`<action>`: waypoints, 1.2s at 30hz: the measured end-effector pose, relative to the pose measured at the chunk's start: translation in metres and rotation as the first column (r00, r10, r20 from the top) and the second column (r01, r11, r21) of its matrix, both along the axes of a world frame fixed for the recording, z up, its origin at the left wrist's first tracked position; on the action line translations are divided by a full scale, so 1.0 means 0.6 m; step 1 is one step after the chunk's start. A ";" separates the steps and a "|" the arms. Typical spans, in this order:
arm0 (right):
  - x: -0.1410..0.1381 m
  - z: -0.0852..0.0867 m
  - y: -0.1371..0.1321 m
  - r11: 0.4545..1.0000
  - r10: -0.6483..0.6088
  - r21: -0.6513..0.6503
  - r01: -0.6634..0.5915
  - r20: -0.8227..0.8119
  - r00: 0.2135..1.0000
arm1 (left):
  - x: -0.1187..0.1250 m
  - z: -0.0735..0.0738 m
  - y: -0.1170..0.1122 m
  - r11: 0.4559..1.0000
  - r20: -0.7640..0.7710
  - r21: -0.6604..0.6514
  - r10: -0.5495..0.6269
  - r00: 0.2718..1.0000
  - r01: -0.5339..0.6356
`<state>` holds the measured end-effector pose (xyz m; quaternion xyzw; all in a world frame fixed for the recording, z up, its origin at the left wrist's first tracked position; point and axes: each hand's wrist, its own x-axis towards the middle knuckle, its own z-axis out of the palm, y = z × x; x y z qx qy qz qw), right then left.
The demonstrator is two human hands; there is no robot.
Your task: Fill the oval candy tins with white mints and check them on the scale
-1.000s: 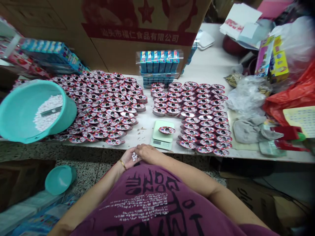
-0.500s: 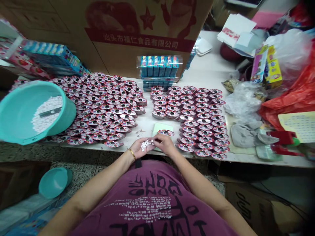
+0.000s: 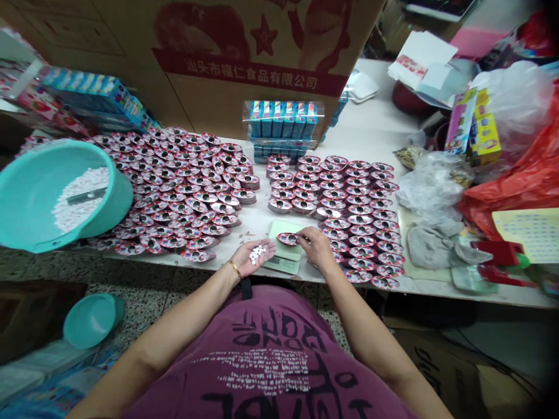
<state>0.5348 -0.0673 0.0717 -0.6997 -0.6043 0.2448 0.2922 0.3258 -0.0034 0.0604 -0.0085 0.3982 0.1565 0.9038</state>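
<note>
My left hand lies palm up with its fingers stretched flat, and a small pile of white candy tablets rests on it. With closed fingertips my right hand grips the right end of a small oval box, which has a red rim and a dark hole in its top. Under that box is a pale green scale, just right of my left fingertips. Whether the box rests on the scale or is slightly lifted I cannot tell.
Many similar oval boxes stand in a left group and in right-hand rows. A turquoise basin of white tablets with a scoop sits at left. Behind stand a large carton and wrapped blue packs. Plastic bags lie at right.
My right hand has moved from over my left palm rightward to the oval box on the scale. The white tablets in my left palm now show uncovered.
</note>
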 end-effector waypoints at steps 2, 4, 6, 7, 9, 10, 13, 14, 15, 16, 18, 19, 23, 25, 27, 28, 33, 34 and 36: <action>0.003 0.001 -0.004 0.999 -0.049 -0.002 0.049 -0.087 0.995 | -0.017 0.005 -0.004 0.999 -0.019 -0.008 0.044 0.999 -0.044; 0.007 -0.004 -0.007 0.990 -0.140 -0.033 0.136 -0.212 0.967 | -0.034 0.008 -0.007 0.996 -0.041 -0.016 0.088 0.995 -0.089; 0.012 -0.010 -0.011 0.974 -0.227 -0.079 0.213 -0.300 0.927 | -0.054 0.007 -0.008 0.991 -0.064 -0.026 0.127 0.990 -0.129; 0.016 -0.013 -0.014 0.966 -0.257 -0.093 0.240 -0.313 0.914 | -0.064 0.005 -0.007 0.988 -0.074 -0.031 0.149 0.986 -0.151; 0.024 -0.017 -0.021 0.955 -0.297 -0.092 0.283 -0.291 0.909 | -0.086 0.001 -0.005 0.978 -0.100 -0.039 0.200 0.975 -0.204; 0.029 -0.018 -0.024 0.949 -0.315 -0.083 0.304 -0.269 0.910 | -0.096 -0.001 -0.003 0.973 -0.118 -0.043 0.220 0.968 -0.227; 0.040 -0.020 -0.029 0.942 -0.334 -0.045 0.332 -0.218 0.917 | -0.122 -0.006 0.003 0.964 -0.171 -0.041 0.251 0.953 -0.262; 0.041 -0.020 -0.029 0.947 -0.319 -0.034 0.319 -0.205 0.925 | -0.127 -0.007 0.004 0.965 -0.180 -0.036 0.251 0.951 -0.262; 0.042 -0.021 -0.028 0.955 -0.294 -0.025 0.295 -0.190 0.937 | -0.131 -0.007 0.004 0.965 -0.185 -0.029 0.251 0.950 -0.261; 0.040 -0.022 -0.027 0.966 -0.259 -0.020 0.259 -0.171 0.951 | -0.134 -0.007 0.004 0.964 -0.184 -0.019 0.256 0.949 -0.264; 0.035 -0.022 -0.024 0.986 -0.169 -0.023 0.168 -0.122 0.978 | -0.138 -0.005 0.002 0.963 -0.172 0.000 0.264 0.949 -0.268; 0.031 -0.022 -0.022 0.993 -0.119 -0.030 0.117 -0.090 0.989 | -0.139 -0.004 0.000 0.963 -0.165 0.010 0.268 0.949 -0.270; 0.014 -0.022 -0.014 0.995 0.056 -0.091 -0.051 0.049 0.997 | -0.143 0.001 -0.005 0.967 -0.145 0.039 0.255 0.956 -0.252; 0.009 -0.025 -0.011 0.988 0.098 -0.125 -0.086 0.096 0.990 | -0.147 0.001 -0.007 0.968 -0.140 0.051 0.249 0.958 -0.244; 0.005 -0.029 -0.008 0.982 0.128 -0.153 -0.107 0.134 0.983 | -0.151 -0.001 -0.007 0.968 -0.143 0.058 0.249 0.958 -0.243; 0.004 -0.030 -0.007 0.979 0.143 -0.170 -0.116 0.154 0.978 | -0.154 -0.002 -0.007 0.970 -0.143 0.053 0.243 0.960 -0.237; -0.021 -0.024 0.007 0.950 0.207 -0.282 -0.134 0.249 0.946 | -0.172 -0.003 -0.016 0.983 -0.066 0.008 0.183 0.981 -0.183; -0.033 -0.020 0.014 0.948 0.220 -0.283 -0.144 0.255 0.942 | -0.178 -0.002 -0.020 0.984 -0.061 0.010 0.178 0.982 -0.178; -0.069 -0.011 0.034 0.942 0.265 -0.271 -0.196 0.249 0.932 | -0.191 -0.003 -0.028 0.985 -0.083 0.011 0.175 0.981 -0.175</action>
